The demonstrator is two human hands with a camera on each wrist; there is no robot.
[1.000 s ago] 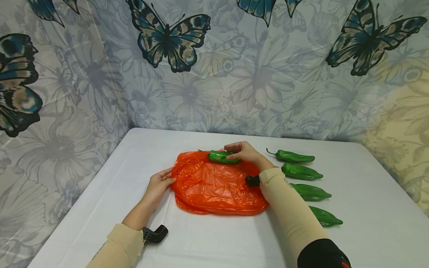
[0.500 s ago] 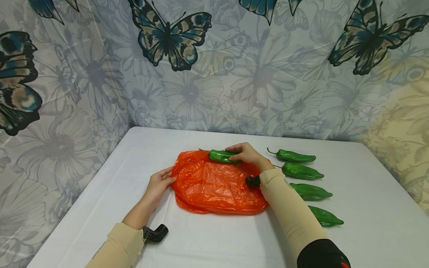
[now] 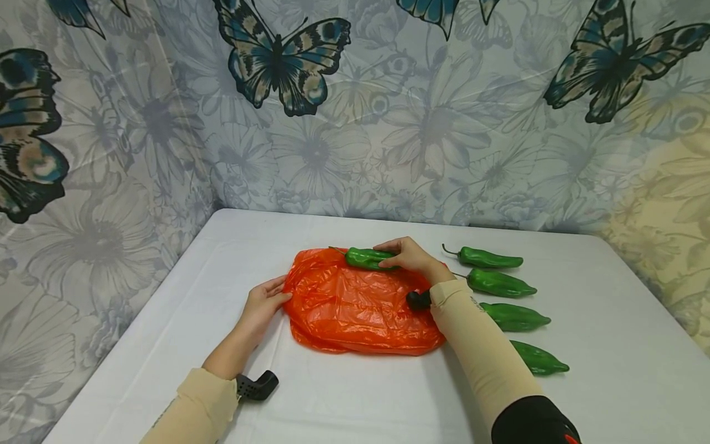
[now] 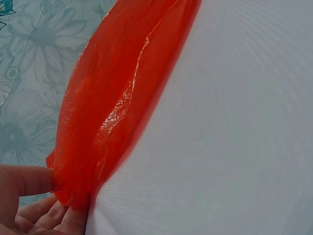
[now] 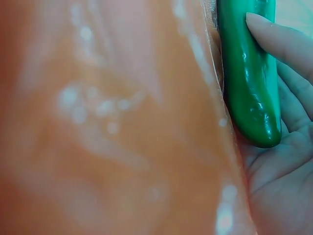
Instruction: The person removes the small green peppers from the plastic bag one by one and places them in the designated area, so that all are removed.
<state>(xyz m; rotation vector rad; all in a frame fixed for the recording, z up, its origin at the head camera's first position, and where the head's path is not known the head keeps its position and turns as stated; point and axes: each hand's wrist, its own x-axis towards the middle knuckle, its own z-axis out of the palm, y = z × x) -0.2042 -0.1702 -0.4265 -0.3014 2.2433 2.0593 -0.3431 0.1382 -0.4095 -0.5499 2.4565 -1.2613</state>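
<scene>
A crinkled red-orange plastic bag (image 3: pixel 355 308) lies on the white table. At its left edge my left hand (image 3: pixel 262 308) pinches the plastic between thumb and fingers; the left wrist view shows the thumb on one side of the bag (image 4: pixel 107 107) and the fingers behind it. My right hand (image 3: pixel 410 256) holds a green chili pepper (image 3: pixel 362 258) over the far edge of the bag, its stem pointing left. In the right wrist view the thumb presses on the pepper (image 5: pixel 249 78), with the palm behind it. The bag's inside is hidden from the head view.
Several more green peppers lie in a column right of the bag, among them a far one (image 3: pixel 490 258) and a near one (image 3: pixel 540 359). My right forearm partly covers the nearer ones. A butterfly-printed cloth (image 3: pixel 333 160) hangs behind the white table (image 3: pixel 333 401).
Almost nothing has moved. Both hands keep their holds on the bag and the pepper, while the head view has shifted very slightly.
</scene>
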